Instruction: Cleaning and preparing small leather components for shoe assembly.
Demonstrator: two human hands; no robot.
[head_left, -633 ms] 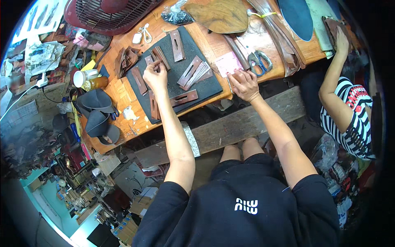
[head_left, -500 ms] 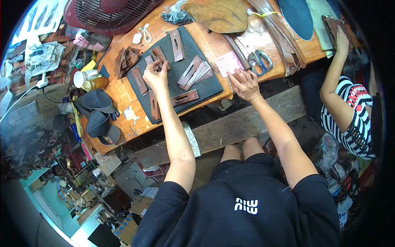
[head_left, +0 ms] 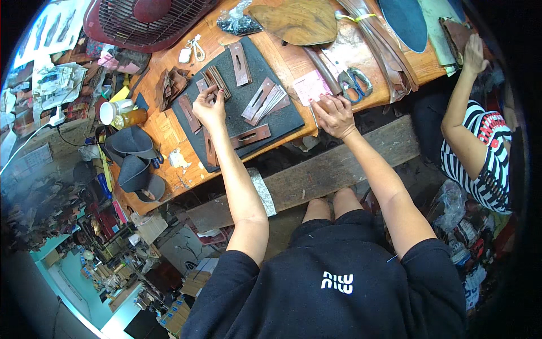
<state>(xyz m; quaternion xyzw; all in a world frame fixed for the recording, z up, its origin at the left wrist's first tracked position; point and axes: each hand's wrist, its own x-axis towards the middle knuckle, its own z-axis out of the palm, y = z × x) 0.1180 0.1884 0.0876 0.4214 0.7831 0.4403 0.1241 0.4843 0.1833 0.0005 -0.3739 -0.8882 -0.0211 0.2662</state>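
My left hand [head_left: 209, 111] is over the black mat [head_left: 220, 56], at the near end of a small stack of brown leather strips [head_left: 213, 77]. Its fingers are bent and a little apart, with nothing visible between them. Around it on the mat lie slotted brown leather pieces [head_left: 240, 63] and a fanned pile of similar pieces [head_left: 264, 103]. Another slotted piece [head_left: 251, 136] lies near the mat's front edge. My right hand [head_left: 334, 117] rests at the table's front edge, fingers loosely spread over the near side of a pink printed paper [head_left: 310, 87].
Blue-handled scissors [head_left: 355, 85] and a dark rod [head_left: 323, 70] lie right of the paper. Long leather strips [head_left: 384, 53] and a wooden board [head_left: 299, 22] sit beyond. A cup [head_left: 114, 109], dark curved pieces [head_left: 132, 141] and a fan [head_left: 149, 22] stand left. A co-worker's hand [head_left: 475, 55] is far right.
My left hand has drawn slightly left and nearer, and its thumb and fingers are closer together. My right hand stays at the paper. The co-worker's hand has shifted on the brown piece.
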